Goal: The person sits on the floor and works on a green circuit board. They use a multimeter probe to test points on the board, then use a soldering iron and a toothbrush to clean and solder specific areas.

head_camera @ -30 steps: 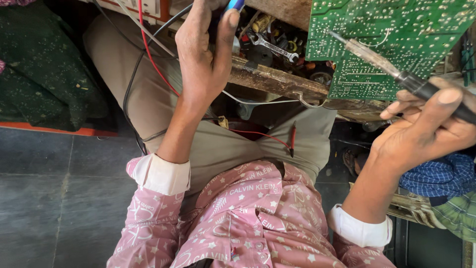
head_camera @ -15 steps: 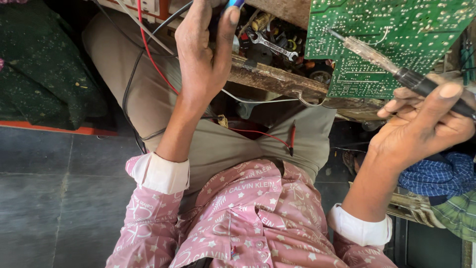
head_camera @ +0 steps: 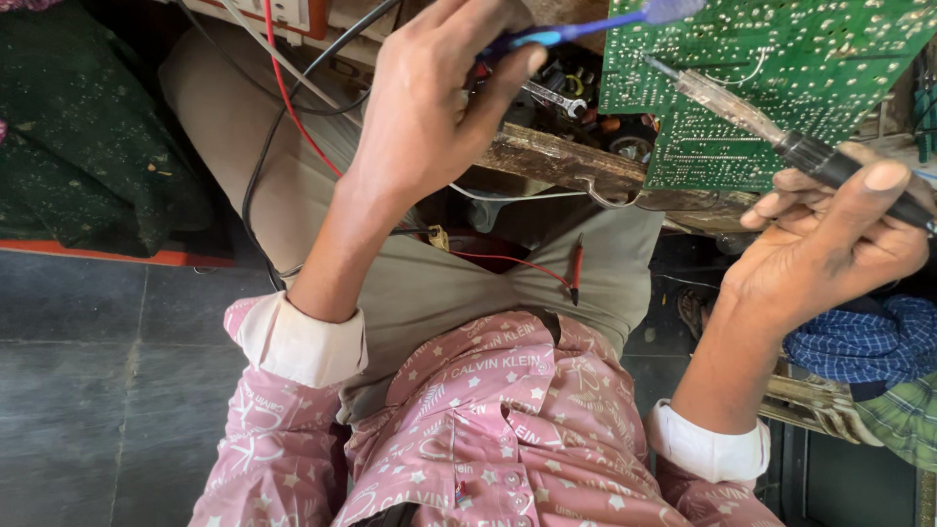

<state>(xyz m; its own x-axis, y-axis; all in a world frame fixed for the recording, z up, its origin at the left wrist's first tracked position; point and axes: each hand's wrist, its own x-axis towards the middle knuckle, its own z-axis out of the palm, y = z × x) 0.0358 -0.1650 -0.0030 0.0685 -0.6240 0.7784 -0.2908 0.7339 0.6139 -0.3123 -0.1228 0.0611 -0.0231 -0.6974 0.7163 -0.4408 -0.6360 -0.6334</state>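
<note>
Hands raised over my lap, viewed from above. My left hand (head_camera: 429, 117) pinches a slim blue tool (head_camera: 586, 27) between thumb and fingers; its long axis runs nearly level, the pale tip pointing right and touching or just over the top edge of the green circuit board (head_camera: 781, 78). My right hand (head_camera: 839, 244) is clenched around the black handle of a soldering iron (head_camera: 781, 127), thumb laid along the grip. The iron's long axis slants up and to the left, its clear shaft and metal tip lying over the solder side of the board; I cannot tell whether the tip touches the copper.

The board stands beyond both hands, tilted toward me, its lower edge resting on the worn wooden worktop (head_camera: 556, 166). It lies to the right of my left hand and up-left of my right. The right hand is nearer its lower part, the left hand nearer its upper corner; the two tools converge from opposite sides.

Behind the left hand sit a wrench (head_camera: 547, 96) and small parts in a dark recess. Red and black wires (head_camera: 283, 117) trail down past the left wrist, and a red probe (head_camera: 576, 268) lies on my trouser leg. Blue checked cloth (head_camera: 859, 342) lies under the right hand. Nothing stands between either tool tip and the board.
</note>
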